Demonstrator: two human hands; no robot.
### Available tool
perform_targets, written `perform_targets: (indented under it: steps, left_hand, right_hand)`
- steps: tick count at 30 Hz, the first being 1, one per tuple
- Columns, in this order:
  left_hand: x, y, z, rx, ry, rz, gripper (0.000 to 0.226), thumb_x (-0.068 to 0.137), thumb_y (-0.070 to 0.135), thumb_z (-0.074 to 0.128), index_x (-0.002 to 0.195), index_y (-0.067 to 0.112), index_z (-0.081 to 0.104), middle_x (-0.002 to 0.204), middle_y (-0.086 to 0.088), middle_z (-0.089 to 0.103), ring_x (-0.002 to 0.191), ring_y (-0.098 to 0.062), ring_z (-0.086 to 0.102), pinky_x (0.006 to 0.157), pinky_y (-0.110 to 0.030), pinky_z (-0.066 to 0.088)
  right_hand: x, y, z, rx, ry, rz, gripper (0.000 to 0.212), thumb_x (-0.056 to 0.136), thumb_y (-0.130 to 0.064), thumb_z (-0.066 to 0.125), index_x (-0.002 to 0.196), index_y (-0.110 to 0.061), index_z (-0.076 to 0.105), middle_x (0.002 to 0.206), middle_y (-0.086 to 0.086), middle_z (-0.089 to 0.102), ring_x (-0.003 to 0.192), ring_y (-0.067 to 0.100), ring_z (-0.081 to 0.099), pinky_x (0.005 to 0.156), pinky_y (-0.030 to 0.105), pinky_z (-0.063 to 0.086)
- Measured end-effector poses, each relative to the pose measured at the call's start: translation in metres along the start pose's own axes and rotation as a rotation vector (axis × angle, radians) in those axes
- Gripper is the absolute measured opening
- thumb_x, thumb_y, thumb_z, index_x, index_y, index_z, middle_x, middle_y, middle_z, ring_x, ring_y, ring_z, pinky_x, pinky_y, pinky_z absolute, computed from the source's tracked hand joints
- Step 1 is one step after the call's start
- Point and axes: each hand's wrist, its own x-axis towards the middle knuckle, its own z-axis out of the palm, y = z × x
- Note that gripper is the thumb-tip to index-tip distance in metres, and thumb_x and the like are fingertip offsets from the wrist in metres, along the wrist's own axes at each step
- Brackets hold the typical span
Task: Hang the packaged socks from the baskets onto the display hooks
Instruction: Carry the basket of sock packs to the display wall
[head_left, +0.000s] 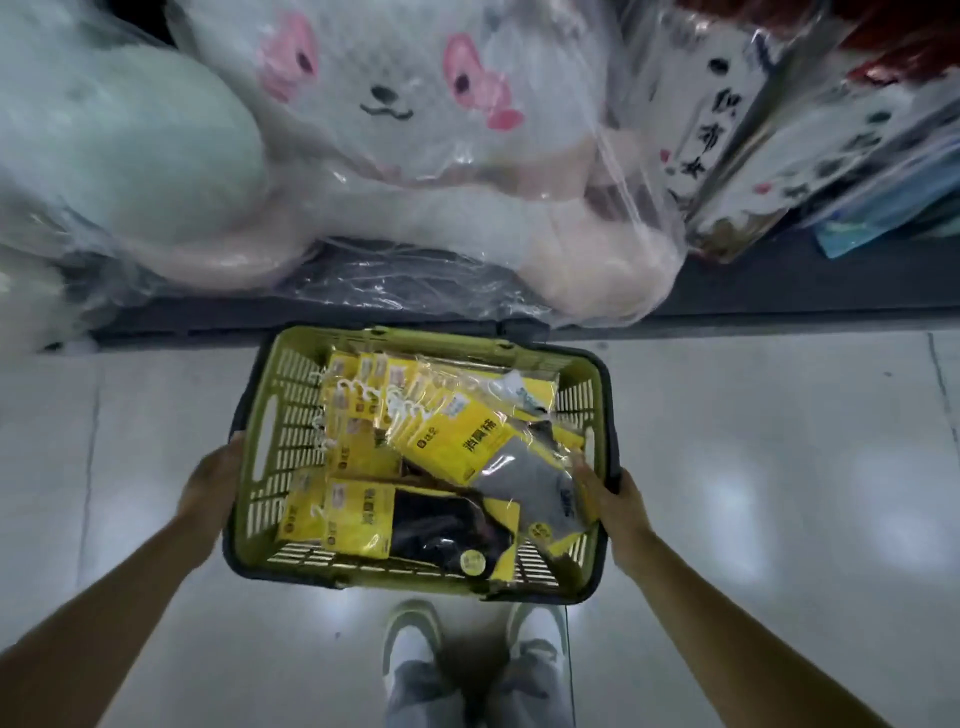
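A: Where do the socks sit?

B: The yellow-carded, clear-wrapped sock packs (457, 441) all lie in the green slatted plastic basket (270, 395), heaped crosswise. Their white plastic hanger hooks (363, 389) bunch toward the far left corner. None is out yet.

A: And the hands?

B: The left hand (210, 486) grips the basket's left rim. The right hand (615, 499) grips the right rim, its thumb lying inside against a grey-sock pack. Both sets of fingers close on the rim and hold no pack.

A: So the step is carrying?

B: Probably carrying or setting it down, over the pale tiled floor (779, 467), in front of the plastic-bagged white plush toy (395, 104) on the low dark shelf (779, 280). (No display hooks show anywhere.)

A: How should it go?

B: Keep the basket level so the slippery top packs stay put. Park it close to the display, then lift packs by their hangers, one at a time, since those look tangled.
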Motion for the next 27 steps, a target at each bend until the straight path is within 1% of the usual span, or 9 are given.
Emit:
perform_targets:
  steps: [4,7,9,11,13,15,19,23,27]
  left_hand:
    - [0.016,0.002,0.010,0.071,0.045,-0.075,0.019,0.099,0.039,0.039,0.094,0.026,0.051,0.128,-0.020,0.055,0.097,-0.019,0.049,0.084,-0.032,0.041]
    - [0.007,0.003,0.007,0.119,0.009,-0.077,0.025,0.098,0.042,0.042,0.105,0.021,0.053,0.128,-0.021,0.056,0.096,-0.021,0.050,0.086,-0.034,0.043]
    - [-0.011,0.012,0.011,0.137,-0.022,-0.045,0.041,0.098,0.044,0.041,0.116,0.012,0.057,0.124,-0.021,0.058,0.096,-0.022,0.053,0.085,-0.035,0.044]
    - [-0.043,0.024,0.016,0.156,-0.034,-0.029,0.056,0.097,0.051,0.038,0.111,0.003,0.063,0.109,-0.022,0.066,0.091,-0.024,0.060,0.079,-0.035,0.047]
    - [-0.085,0.040,0.020,0.192,-0.044,0.004,0.067,0.093,0.060,0.035,0.087,0.003,0.068,0.081,-0.019,0.071,0.072,-0.032,0.067,0.063,-0.033,0.051]
    - [-0.133,0.061,0.024,0.209,-0.077,0.062,0.066,0.094,0.060,0.033,0.082,0.003,0.065,0.072,-0.018,0.070,0.063,-0.033,0.067,0.055,-0.032,0.051]
    - [-0.228,0.127,0.027,0.231,-0.132,0.139,0.050,0.094,0.054,0.040,0.084,0.007,0.056,0.080,-0.014,0.066,0.073,-0.031,0.063,0.062,-0.033,0.047]
    - [-0.324,0.220,0.039,0.284,-0.289,0.206,0.045,0.090,0.054,0.047,0.083,0.013,0.063,0.077,-0.007,0.069,0.070,-0.023,0.065,0.060,-0.029,0.046]
    - [-0.412,0.303,0.074,0.339,-0.394,0.274,0.038,0.087,0.058,0.050,0.078,0.026,0.068,0.066,0.007,0.071,0.067,-0.014,0.067,0.060,-0.026,0.048]
  right_hand:
    - [0.008,0.014,0.005,0.044,0.027,0.021,0.032,0.081,-0.040,0.071,0.100,-0.016,0.060,0.089,0.001,0.066,0.079,0.015,0.063,0.062,0.023,0.050]
    - [-0.002,0.014,-0.012,0.074,0.010,0.009,0.028,0.081,-0.037,0.072,0.096,-0.018,0.059,0.095,0.007,0.067,0.082,0.018,0.064,0.067,0.025,0.053]
    - [-0.020,0.019,-0.032,0.086,0.036,0.022,0.024,0.080,-0.041,0.070,0.089,-0.021,0.060,0.094,0.009,0.069,0.083,0.022,0.066,0.071,0.030,0.054]
    - [-0.050,0.027,-0.060,0.082,0.085,0.064,0.025,0.082,-0.046,0.067,0.084,-0.022,0.061,0.091,0.012,0.069,0.088,0.030,0.066,0.074,0.038,0.056]
    - [-0.088,0.038,-0.094,0.107,0.152,0.114,0.026,0.085,-0.045,0.064,0.087,-0.019,0.063,0.092,0.017,0.070,0.089,0.036,0.065,0.079,0.046,0.055]
    - [-0.135,0.043,-0.132,0.177,0.246,0.135,0.028,0.091,-0.037,0.058,0.095,-0.010,0.065,0.090,0.017,0.070,0.084,0.035,0.067,0.076,0.045,0.056]
    - [-0.240,0.042,-0.223,0.265,0.438,0.133,0.027,0.096,-0.030,0.050,0.087,-0.009,0.064,0.072,0.002,0.070,0.073,0.026,0.065,0.054,0.024,0.048]
    - [-0.338,0.022,-0.314,0.433,0.507,0.120,0.024,0.094,-0.036,0.050,0.092,-0.017,0.065,0.079,0.006,0.072,0.073,0.022,0.069,0.064,0.035,0.057]
    - [-0.406,0.010,-0.393,0.590,0.589,0.111,0.023,0.094,-0.037,0.051,0.094,-0.020,0.066,0.081,0.005,0.072,0.074,0.019,0.069,0.065,0.034,0.054]
